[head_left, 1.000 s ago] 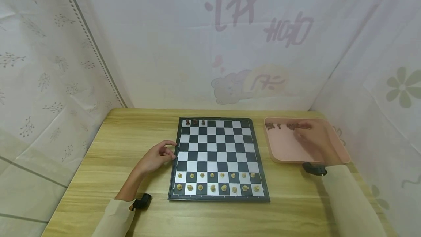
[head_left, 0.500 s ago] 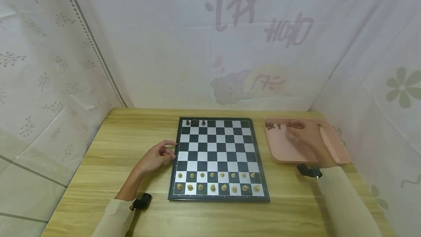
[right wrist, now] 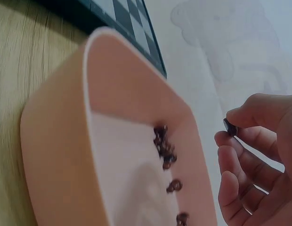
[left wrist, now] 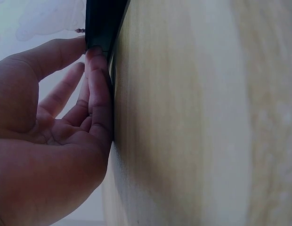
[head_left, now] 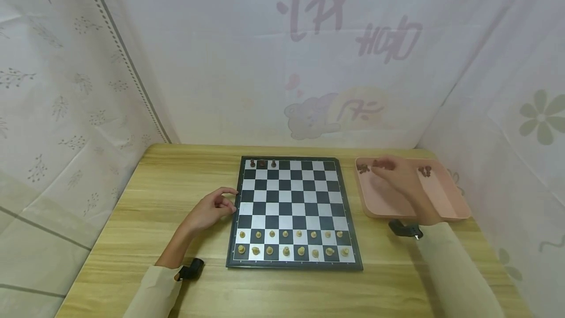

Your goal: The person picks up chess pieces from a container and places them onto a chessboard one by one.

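My left hand (head_left: 211,212) rests at the left edge of the black-and-white chessboard (head_left: 283,198); its fingertips touch the board's side in the left wrist view, with the fingers loosely bent. Over the pink tray (head_left: 375,205), my right hand (head_left: 399,175) pinches a dark chess piece (right wrist: 230,127) between thumb and fingers. Only the piece's dark base shows clearly, so its type cannot be told. Inside the tray lie brown chess pieces (right wrist: 165,148). Three brown pieces (head_left: 262,163) stand in the board's far left corner.
Two rows of cream chess pieces (head_left: 286,251) stand along the board's near side. Another cluster of brown pieces (head_left: 424,171) lies in the tray's far right part. A patterned curtain (head_left: 247,63) hangs behind the wooden table (head_left: 282,293).
My right hand has shifted left across the tray, uncovering the brown pieces at its right. The left hand stays at the board's edge.
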A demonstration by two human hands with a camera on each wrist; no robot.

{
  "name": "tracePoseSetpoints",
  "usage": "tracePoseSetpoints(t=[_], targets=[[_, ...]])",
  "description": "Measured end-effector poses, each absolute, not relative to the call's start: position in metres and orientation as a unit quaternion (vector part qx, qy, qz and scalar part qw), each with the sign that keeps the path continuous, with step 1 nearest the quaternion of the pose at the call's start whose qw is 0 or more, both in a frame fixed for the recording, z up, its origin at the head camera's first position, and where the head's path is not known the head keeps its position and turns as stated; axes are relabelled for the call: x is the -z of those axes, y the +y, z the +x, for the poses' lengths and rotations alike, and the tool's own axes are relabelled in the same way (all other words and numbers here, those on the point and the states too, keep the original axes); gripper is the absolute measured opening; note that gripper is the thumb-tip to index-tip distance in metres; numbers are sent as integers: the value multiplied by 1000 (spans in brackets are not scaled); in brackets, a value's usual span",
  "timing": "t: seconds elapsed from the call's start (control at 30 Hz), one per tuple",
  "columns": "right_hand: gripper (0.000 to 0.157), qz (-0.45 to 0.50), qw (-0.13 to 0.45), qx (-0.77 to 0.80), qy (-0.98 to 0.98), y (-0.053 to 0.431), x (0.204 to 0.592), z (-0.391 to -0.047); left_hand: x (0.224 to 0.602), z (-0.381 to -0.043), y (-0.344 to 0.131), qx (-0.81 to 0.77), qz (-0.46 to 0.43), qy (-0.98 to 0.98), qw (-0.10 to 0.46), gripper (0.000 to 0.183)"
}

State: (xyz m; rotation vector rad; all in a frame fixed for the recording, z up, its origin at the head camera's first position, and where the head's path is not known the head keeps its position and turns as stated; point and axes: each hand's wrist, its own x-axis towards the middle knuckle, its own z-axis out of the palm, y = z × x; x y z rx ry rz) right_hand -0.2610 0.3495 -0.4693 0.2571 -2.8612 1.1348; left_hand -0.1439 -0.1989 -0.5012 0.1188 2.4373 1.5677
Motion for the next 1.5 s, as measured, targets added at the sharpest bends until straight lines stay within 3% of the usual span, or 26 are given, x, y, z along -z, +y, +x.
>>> tracePoseSetpoints(t=[0.3,0.73,1.5], targets=[[45,74,4,-371,-926,321,459,-260,503,-145,-200,-538,46,833,120,44],[25,139,21,-400,-906,276,454,-269,505,-145,-201,-545,43,829,122,45],[20,167,-17,-418,-893,217,469,-295,507,-149,-201,-533,40,836,124,44]])
